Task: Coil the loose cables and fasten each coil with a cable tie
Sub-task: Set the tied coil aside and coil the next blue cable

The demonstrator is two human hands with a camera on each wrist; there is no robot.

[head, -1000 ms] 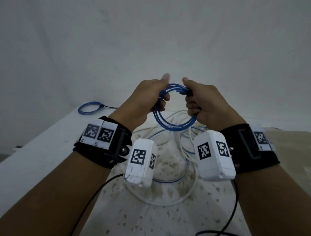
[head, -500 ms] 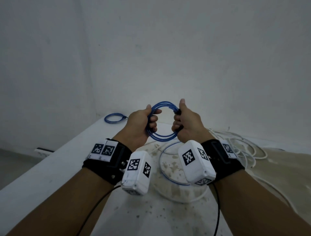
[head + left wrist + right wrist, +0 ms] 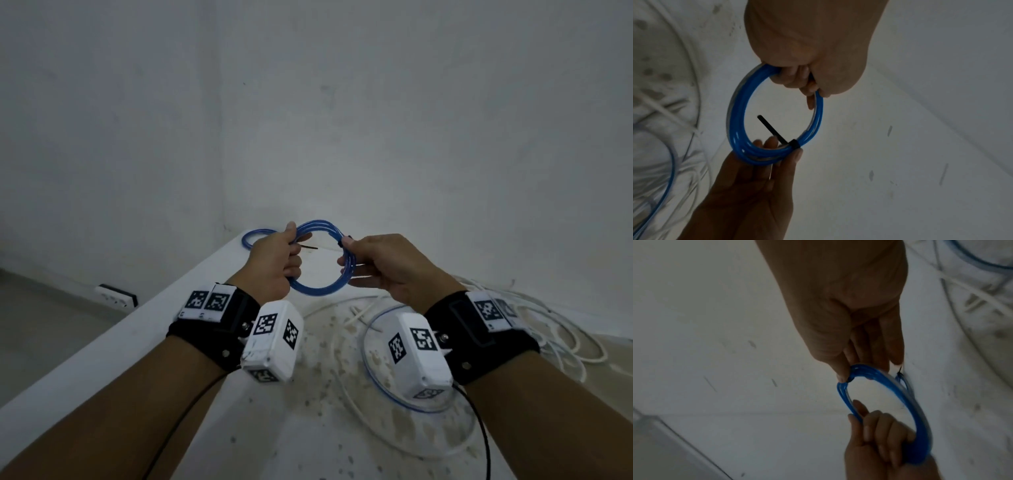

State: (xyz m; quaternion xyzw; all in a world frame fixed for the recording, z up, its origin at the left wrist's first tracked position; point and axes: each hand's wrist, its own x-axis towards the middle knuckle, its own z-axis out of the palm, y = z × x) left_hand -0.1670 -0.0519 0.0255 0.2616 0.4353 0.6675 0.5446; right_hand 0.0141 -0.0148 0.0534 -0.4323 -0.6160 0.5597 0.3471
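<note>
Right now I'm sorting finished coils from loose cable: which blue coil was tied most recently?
Above the stained white table, both hands hold up one blue coil. Unlike the blue coil lying at the far corner, it is off the table, with a black cable tie at the right hand's thumb.

A bare room (hard to name): blank white walls [image 3: 342, 102], stained white table [image 3: 308, 428], wall socket [image 3: 114, 297].

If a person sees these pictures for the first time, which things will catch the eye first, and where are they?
First, the blue cable coil, held up in the middle between the left hand and the right hand, with a black cable tie around it at the right hand. Next, the loose white cables on the stained table, and a second blue coil at its far corner.
</note>
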